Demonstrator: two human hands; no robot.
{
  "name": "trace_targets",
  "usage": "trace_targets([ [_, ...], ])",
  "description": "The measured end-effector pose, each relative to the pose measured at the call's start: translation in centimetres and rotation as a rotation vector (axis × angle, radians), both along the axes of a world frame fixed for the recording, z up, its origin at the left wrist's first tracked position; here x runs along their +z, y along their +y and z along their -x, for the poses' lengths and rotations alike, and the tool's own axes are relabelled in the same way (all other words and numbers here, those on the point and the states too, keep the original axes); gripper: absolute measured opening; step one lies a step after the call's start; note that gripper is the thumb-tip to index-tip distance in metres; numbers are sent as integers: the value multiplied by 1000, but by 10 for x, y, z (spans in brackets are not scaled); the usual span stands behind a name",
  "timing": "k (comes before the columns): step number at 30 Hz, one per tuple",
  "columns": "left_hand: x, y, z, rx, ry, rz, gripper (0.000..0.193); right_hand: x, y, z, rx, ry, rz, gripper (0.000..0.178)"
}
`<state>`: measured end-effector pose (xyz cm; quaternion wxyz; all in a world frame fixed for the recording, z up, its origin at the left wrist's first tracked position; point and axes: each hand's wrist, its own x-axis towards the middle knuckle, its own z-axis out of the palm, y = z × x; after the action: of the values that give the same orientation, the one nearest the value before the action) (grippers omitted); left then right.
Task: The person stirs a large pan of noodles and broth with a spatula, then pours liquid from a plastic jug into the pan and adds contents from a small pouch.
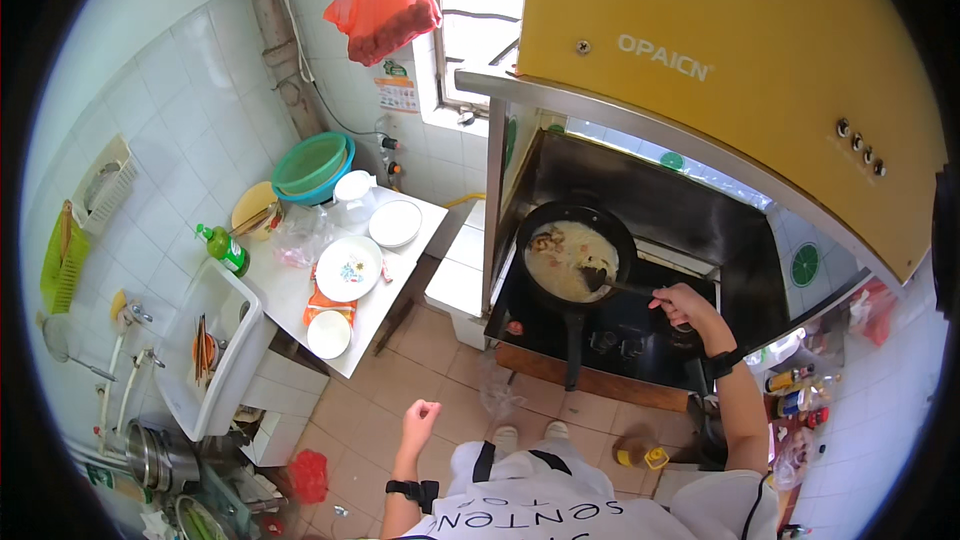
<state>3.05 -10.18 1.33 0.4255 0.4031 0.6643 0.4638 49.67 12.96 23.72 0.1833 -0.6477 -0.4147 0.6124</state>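
My right hand [688, 308] is closed round the handle of a dark spatula [630, 288]. The spatula's blade rests in a black wok [626, 245], amid pale, milky liquid [556, 262] with brownish pieces at its upper left. The wok stands on a black gas stove [640, 340], its long handle [574, 350] pointing toward me. Away from the stove, my left hand [421, 420] hangs over the tiled floor, fingers curled in a fist with nothing visible in them.
A yellow range hood [740, 30] overhangs the stove. At left, a white table [382, 285] bears bowls, plates and basins, beside a sink [215, 390]. Bottles [790, 378] crowd the right side. An oil jug [632, 452] and a red bag [308, 475] are on the floor.
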Motion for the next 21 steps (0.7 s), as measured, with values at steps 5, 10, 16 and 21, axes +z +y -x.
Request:
trace_targets([
  [5,6,14,-3,-69,22,19,20,27,9,7,172,-504,-238,33],
  [10,20,21,-10,-92,-4,18,21,63,2,35,500,-1085,-748,28],
  [16,18,8,-7,-7,-48,57,20,84,-21,55,605,-1309,-899,11],
  [21,10,-7,0,58,-38,25,21,34,-29,41,625,-1376,-914,17],
])
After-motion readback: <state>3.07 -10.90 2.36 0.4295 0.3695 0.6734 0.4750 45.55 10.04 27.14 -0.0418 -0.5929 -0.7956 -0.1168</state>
